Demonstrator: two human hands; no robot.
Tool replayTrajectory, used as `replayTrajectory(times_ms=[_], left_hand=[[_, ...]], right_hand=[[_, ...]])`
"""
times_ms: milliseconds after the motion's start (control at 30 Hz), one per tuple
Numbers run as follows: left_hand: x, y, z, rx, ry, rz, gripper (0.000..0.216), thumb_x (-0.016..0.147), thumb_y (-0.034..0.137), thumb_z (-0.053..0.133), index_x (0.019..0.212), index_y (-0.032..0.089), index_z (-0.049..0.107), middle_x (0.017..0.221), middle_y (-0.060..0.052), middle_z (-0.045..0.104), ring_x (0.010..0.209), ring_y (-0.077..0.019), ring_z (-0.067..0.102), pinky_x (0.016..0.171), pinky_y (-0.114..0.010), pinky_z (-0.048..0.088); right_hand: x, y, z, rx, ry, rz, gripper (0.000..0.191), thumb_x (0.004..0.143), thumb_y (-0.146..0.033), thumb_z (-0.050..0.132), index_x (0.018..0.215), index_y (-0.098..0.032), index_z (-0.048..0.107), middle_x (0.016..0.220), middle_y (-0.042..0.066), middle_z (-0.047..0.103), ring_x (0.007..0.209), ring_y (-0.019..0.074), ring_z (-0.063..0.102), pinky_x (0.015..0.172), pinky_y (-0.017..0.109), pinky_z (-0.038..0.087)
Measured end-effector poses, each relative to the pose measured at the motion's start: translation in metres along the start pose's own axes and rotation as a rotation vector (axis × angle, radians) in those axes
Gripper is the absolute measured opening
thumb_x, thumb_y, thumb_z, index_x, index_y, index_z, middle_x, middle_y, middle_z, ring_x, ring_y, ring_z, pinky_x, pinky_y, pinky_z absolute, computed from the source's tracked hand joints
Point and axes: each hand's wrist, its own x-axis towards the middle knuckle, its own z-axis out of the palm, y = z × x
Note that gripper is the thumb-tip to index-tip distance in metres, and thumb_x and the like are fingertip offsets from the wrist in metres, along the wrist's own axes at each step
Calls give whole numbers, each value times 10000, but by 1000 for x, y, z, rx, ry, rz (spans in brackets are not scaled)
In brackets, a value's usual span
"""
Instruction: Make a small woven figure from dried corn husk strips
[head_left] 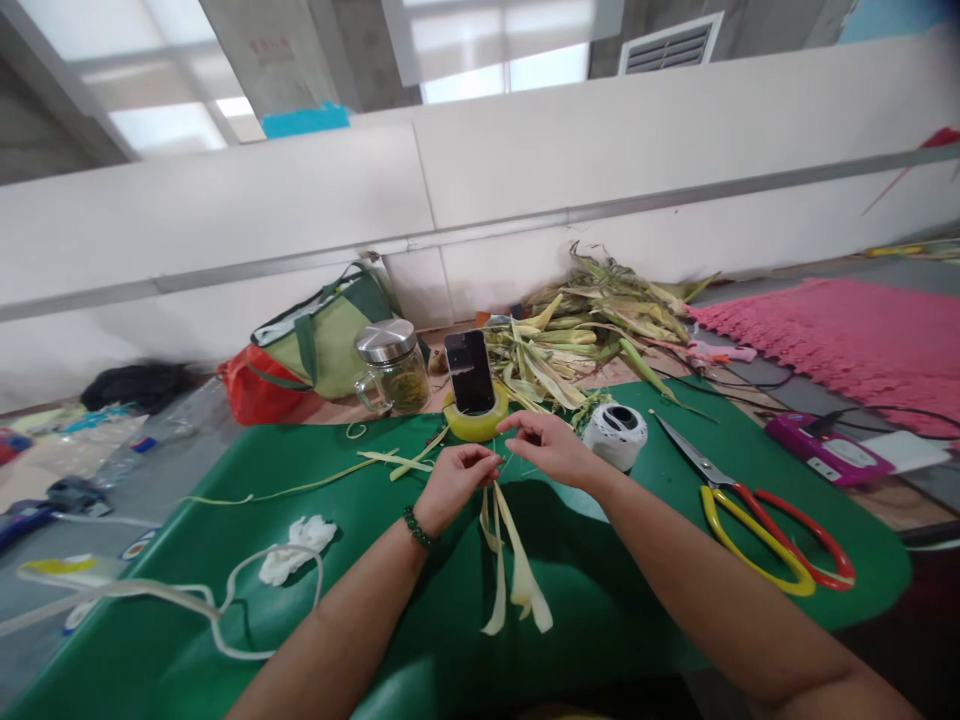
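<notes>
My left hand (459, 485), with a dark beaded bracelet on the wrist, pinches the upper ends of several pale corn husk strips (517, 570). Their wider ends hang toward me over the green tabletop. Just right of it, my right hand (551, 450) is raised with its fingers curled toward the thumb. A thin pale thread (507, 463) shows faintly between the two hands; my right fingertips seem closed on it, though the grip is small and partly hidden. Beyond my hands, a phone (470, 372) leans upright at a yellow tape roll (475, 415).
Large scissors (757, 530) with red and yellow handles lie at right, near a white-wrapped spool (615, 436). A lidded glass mug (393, 368), a green bag (330, 340) and a heap of husks (577, 330) stand behind. Crumpled tissue (298, 550) and a white cord (217, 612) lie left.
</notes>
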Motion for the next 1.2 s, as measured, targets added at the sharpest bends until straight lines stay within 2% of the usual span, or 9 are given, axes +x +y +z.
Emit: replayTrajectory(times_ms=[133, 300, 467, 600, 667, 733, 933, 1067, 1200], left_hand=[[-2, -2, 0, 143, -96, -12, 158, 615, 259, 667, 563, 110, 653, 486, 17, 562, 480, -84, 450, 513, -220, 364], [-5, 2, -3, 240, -251, -57, 107, 588, 141, 610, 628, 114, 706, 561, -1, 635, 554, -114, 526, 581, -231, 408], [-6, 5, -7, 187, -370, -94, 155, 589, 219, 714, 698, 110, 730, 605, -29, 664, 573, -126, 548, 612, -250, 436], [-4, 3, -7, 79, -282, -141, 276, 556, 359, 782, 627, 106, 695, 564, -22, 624, 544, -110, 531, 589, -244, 434], [-3, 3, -8, 55, -242, -145, 324, 527, 399, 802, 605, 107, 682, 563, -17, 614, 542, -99, 522, 582, -233, 426], [-3, 4, -9, 42, -226, -140, 366, 513, 440, 807, 588, 107, 675, 561, -15, 605, 540, -92, 511, 576, -226, 418], [-3, 6, -13, 53, -225, -114, 429, 505, 479, 810, 680, 97, 727, 600, -27, 622, 568, -101, 514, 608, -244, 423], [-2, 5, -13, 35, -227, -102, 416, 497, 463, 820, 666, 96, 720, 583, -26, 623, 568, -105, 523, 606, -246, 428], [-2, 7, -15, -31, -204, -162, 417, 504, 480, 816, 621, 102, 684, 593, -33, 637, 547, -92, 533, 566, -222, 423]], right_hand=[[-6, -9, 2, -107, -18, -138, 174, 813, -214, 530, 939, -160, 637, 641, -8, 592, 553, 107, 501, 556, 225, 401], [-4, -2, 11, -256, -14, -225, 194, 836, -173, 518, 979, -168, 649, 934, 75, 698, 802, 171, 632, 731, 275, 470], [0, 7, 22, -289, -34, -201, 179, 836, -151, 539, 971, -173, 654, 929, 69, 704, 841, 184, 646, 767, 291, 477], [-2, -2, 17, -261, 73, -266, 150, 851, -211, 551, 949, -166, 655, 953, 77, 641, 762, 153, 608, 685, 263, 462], [-4, -8, 9, -259, 154, -296, 193, 875, -281, 533, 800, -159, 662, 877, 69, 592, 700, 138, 568, 637, 257, 436], [-6, -11, 1, -258, 171, -294, 296, 880, -323, 531, 657, -158, 634, 756, 38, 538, 646, 127, 528, 608, 254, 407], [-4, -7, 1, -242, -78, -206, 101, 801, -236, 641, 731, -165, 658, 707, 1, 535, 644, 114, 511, 602, 233, 378], [-4, -3, 7, -277, -118, -203, 117, 819, -176, 590, 705, -156, 613, 706, 3, 530, 641, 113, 503, 595, 228, 374], [-4, -1, 3, -313, -130, -189, 132, 842, -177, 550, 717, -162, 590, 726, 14, 545, 660, 124, 512, 617, 241, 389]])
